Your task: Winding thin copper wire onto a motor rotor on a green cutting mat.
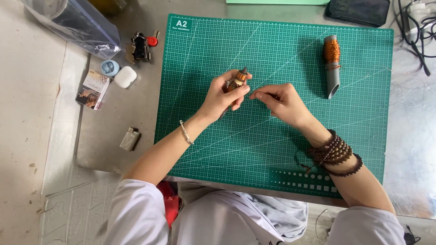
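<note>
Left hand [221,96] was closed around a small copper-wound motor armature [237,81], held just above the green cutting mat [272,149]; fingers covered most of it. Right hand [282,103] sat just beside it, fingertips pinched, probably on a thin wire, too fine to make out. Up and right of the hands lay a grey tube wrapped in copper wire [331,66]. Off to the left on the bench [109,131]: white earbud case [125,76], keys [141,46], lighter [129,139]. A dark case at the top edge was cut off.

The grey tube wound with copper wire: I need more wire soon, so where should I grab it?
Grip the grey tube wound with copper wire at its bare lower half, from the right with the right hand. It lies flat on the green cutting mat, wire only at the far end.
</note>
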